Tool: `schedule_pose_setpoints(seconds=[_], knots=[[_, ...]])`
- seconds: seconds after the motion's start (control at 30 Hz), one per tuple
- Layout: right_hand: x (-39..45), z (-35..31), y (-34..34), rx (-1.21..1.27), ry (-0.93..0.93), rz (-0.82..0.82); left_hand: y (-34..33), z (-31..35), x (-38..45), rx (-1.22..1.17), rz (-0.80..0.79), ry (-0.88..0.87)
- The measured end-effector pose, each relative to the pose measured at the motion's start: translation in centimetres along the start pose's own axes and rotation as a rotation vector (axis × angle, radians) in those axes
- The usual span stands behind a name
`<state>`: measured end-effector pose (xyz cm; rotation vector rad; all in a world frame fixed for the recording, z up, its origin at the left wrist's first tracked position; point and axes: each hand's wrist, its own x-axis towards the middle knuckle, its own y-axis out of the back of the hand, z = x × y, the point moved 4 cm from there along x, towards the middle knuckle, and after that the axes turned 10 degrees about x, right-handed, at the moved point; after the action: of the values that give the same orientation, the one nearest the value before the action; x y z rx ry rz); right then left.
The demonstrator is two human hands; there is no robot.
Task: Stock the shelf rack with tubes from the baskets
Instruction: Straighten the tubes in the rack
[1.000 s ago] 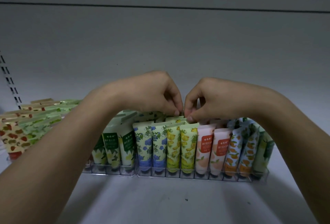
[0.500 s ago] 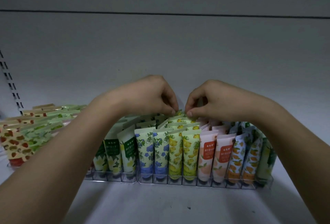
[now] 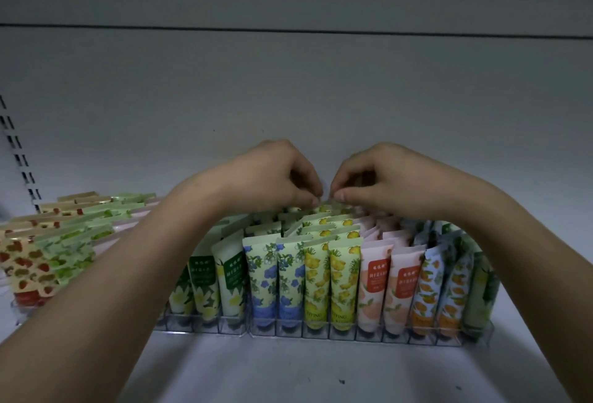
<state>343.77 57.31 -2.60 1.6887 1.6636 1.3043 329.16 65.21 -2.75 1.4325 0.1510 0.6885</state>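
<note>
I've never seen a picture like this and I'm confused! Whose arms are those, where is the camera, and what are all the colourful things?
The arms belong to a person, not a machine. The camera sits on that person's head and looks forward and down, so you see what they see. There is only this one view.

On the white shelf stands a clear plastic rack with little slots. In the slots stand rows of tubes: blue-flower tubes, yellow pineapple tubes, pink peach tubes and orange-fruit tubes. More tubes stand at the far left.

The left hand and right hand meet at the back of the yellow row. Their fingertips seem to pinch the top of a back yellow tube, though it is mostly hidden.
</note>
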Motion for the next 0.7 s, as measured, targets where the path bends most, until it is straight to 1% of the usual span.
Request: schedule_pose_setpoints(seconds=[0.07, 0.1, 0.23, 0.37, 0.57, 0.7], knots=[[0.1, 0.2, 0.3, -0.041, 0.011, 0.048, 0.2, -0.2, 0.1, 0.035, 0.078, 0.027], [0.2, 0.3, 0.2, -0.065, 0.01, 0.047, 0.1, -0.2, 0.2, 0.071, 0.091, 0.039], [0.5, 0.5, -0.4, -0.192, 0.012, 0.065, -0.4, -0.2, 0.3, 0.162, 0.084, 0.088], [0.5, 0.5, -0.9, -0.231, 0.014, 0.053, -0.8, -0.3, 0.3, 0.193, 0.079, 0.146], [0.6, 0.5, -1.6, -0.276, -0.001, 0.06, -1.0, 0.1, 0.1, 0.235, 0.058, 0.122], [0.6, 0.5, -1.7, -0.254, -0.011, 0.057, -1.0, 0.1, 0.1, 0.244, 0.047, 0.096]])
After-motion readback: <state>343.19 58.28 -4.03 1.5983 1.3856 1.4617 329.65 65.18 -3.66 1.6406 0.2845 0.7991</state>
